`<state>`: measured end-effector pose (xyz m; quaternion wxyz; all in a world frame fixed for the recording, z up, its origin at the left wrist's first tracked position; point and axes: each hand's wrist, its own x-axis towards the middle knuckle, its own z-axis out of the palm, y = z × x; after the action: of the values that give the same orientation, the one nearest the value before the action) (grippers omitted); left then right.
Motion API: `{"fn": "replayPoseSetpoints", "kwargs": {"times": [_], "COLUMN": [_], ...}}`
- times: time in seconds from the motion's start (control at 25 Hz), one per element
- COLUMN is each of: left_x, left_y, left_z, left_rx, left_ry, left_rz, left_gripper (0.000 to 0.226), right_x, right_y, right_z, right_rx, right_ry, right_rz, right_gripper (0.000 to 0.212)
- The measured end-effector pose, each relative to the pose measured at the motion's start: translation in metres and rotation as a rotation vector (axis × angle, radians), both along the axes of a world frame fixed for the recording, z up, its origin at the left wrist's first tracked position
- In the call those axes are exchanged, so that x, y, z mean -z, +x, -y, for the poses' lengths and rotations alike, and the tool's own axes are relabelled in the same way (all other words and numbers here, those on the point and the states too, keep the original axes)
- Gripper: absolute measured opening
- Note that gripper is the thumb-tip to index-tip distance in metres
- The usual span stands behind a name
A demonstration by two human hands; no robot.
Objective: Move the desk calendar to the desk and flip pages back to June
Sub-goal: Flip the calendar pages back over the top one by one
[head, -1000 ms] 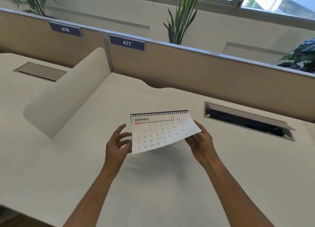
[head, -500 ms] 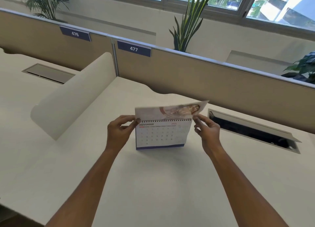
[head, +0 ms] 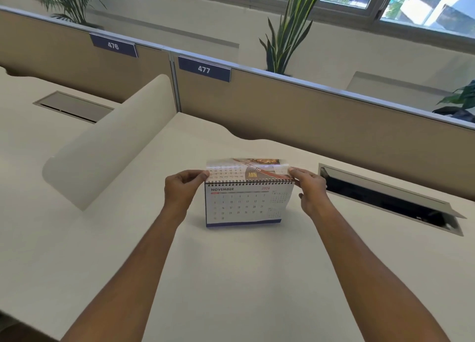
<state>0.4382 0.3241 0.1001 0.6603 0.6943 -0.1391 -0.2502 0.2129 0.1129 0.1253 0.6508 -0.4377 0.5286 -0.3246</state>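
On desk [head: 231,277] 477, both hands' fingers [head: 199,174] pinch a flipped page above the calendar's [head: 246,205] NOVEMBER 2026 sheet.

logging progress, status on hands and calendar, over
Left hand and right hand pinch flipped page corners. Desk calendar on desk, showing November. Nothing in the way.

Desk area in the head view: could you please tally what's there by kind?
Desk calendar: 1
Number plates, 476 and 477: 2
Cable hatches, closed and open: 2
Potted plants: 3
Total: 8
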Motion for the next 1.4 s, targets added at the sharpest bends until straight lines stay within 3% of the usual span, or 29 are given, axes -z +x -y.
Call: {"fn": "replayPoseSetpoints", "kwargs": {"times": [0.24,0.32,0.48,0.68,0.88,0.96,1.04,1.2,1.4], "left_x": [0.009,0.009,0.01,0.014,0.018,0.021,0.026,0.05,0.077], "left_y": [0.005,0.007,0.003,-0.003,-0.006,-0.008,-0.01,-0.027,-0.059], "left_z": [0.008,0.008,0.011,0.013,0.011,0.007,0.002,-0.015,-0.036], "left_rx": [0.021,0.027,0.062,0.01,-0.015,-0.032,-0.073,-0.173,-0.152], "left_ry": [0.064,0.084,0.1,0.11,0.119,0.108,0.09,0.112,0.143], "left_rz": [-0.329,-0.421,-0.505,-0.57,-0.603,-0.601,-0.579,-0.452,-0.245], "left_gripper": [0.012,0.025,0.011,0.014,0.024,0.041,0.04,0.014,0.014], "right_x": [0.008,0.009,0.01,0.017,0.027,0.035,0.047,0.077,0.1], "right_y": [0.006,0.006,0.006,0.005,0.0,-0.005,-0.011,-0.029,-0.046], "right_z": [0.007,0.007,0.004,0.002,-0.002,-0.005,-0.011,-0.031,-0.056], "right_rx": [-0.015,-0.051,-0.093,-0.072,-0.03,-0.018,0.025,0.137,0.099], "right_ry": [0.167,0.233,0.411,0.496,0.453,0.407,0.332,0.179,0.02], "right_rz": [-0.028,-0.051,-0.093,-0.018,0.062,0.048,-0.001,-0.073,-0.091], "right_gripper": [0.011,0.014,0.023,0.026,0.035,0.045,0.049,0.024,0.007]}}
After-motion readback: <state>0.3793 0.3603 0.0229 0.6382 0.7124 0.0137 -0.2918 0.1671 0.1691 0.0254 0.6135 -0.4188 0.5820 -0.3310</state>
